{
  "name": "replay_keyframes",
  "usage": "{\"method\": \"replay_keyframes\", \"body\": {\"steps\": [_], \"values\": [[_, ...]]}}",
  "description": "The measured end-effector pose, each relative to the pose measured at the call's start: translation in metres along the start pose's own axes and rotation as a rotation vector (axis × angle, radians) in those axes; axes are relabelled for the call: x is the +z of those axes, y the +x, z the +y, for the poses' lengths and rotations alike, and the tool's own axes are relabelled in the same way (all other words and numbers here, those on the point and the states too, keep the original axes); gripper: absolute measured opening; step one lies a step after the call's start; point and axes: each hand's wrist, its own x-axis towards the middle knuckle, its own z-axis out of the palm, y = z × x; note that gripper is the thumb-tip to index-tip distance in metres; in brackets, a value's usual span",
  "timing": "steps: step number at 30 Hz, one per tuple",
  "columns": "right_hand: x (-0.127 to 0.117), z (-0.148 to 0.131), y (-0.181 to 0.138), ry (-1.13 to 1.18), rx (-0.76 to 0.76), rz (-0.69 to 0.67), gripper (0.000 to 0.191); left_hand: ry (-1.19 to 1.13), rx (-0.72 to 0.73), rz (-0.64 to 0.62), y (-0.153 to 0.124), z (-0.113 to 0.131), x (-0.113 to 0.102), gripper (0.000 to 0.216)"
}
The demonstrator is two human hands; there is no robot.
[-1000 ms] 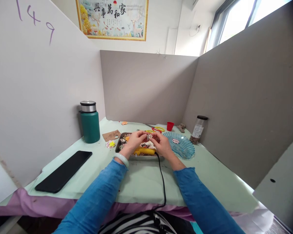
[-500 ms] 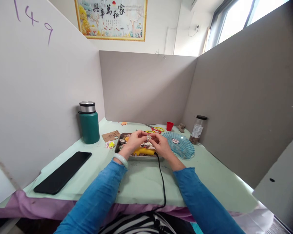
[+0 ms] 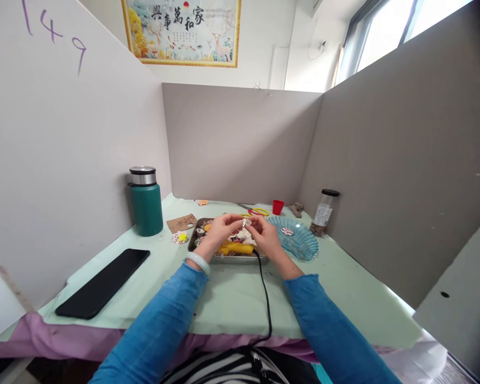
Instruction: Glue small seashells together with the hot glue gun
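Small pale piece (image 3: 247,223) clamped between left fingers (image 3: 236,217) and right fingers (image 3: 257,227), above tray (image 3: 240,260)

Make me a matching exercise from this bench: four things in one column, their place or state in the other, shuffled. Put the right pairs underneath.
Column one
1. Small pale piece
2. Yellow tool
3. Blue plate
4. Green bottle

Column two
A. Bearing a red-and-white patterned piece
B. Standing by the left partition
C. Held between the left hand and the right hand
D. With a black cord running from its right end

Right pairs: 1-C, 2-D, 3-A, 4-B
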Motion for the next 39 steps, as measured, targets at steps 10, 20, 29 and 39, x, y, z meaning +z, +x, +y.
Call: {"method": "replay_keyframes", "body": {"steps": [10,20,29,39], "values": [[0.0,0.001,0.0,0.093,0.025,-0.03,0.02,-0.03,0.049,-0.099,0.001,-0.003,-0.001,0.043],[-0.002,-0.005,0.002,0.002,-0.079,0.069,0.029,-0.003,0.023,-0.086,0.002,-0.005,-0.004,0.044],[-0.002,-0.01,0.0,-0.106,-0.2,0.044,0.01,0.007,0.008,-0.069,0.002,-0.003,-0.001,0.042],[-0.003,-0.007,0.002,-0.13,-0.168,0.042,0.015,0.073,0.06,-0.067,0.002,-0.003,0.0,0.034]]}}
